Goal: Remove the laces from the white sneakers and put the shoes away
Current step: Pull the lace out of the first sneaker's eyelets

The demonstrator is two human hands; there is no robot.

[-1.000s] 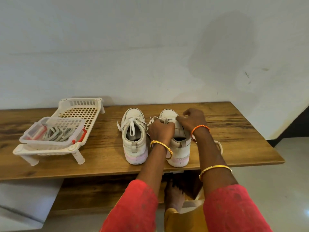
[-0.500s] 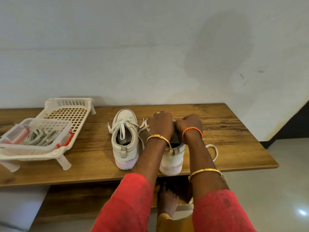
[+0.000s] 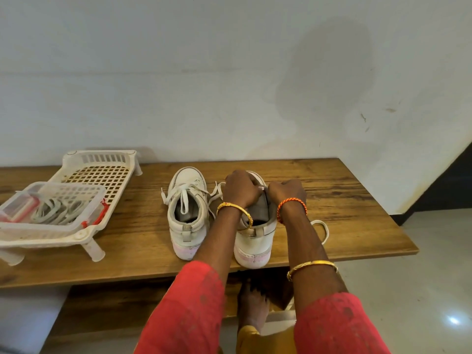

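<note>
Your left hand [image 3: 241, 187] and right hand [image 3: 285, 192] work over the front of the right sneaker [image 3: 254, 241], fingers curled at its lace [image 3: 322, 229]; whether each hand pinches the lace itself or only grips the shoe's upper cannot be told. Loose loops of that lace trail on the tabletop on both sides of the shoe. The left sneaker [image 3: 187, 215], lace [image 3: 184, 198] threaded, stands just beside it. Both sneakers rest heel toward you on the wooden table [image 3: 344, 205]. Well apart at the table's left sits a white plastic rack [image 3: 102, 175] holding a small basket [image 3: 55, 213] with grey looped items of uncertain kind.
</note>
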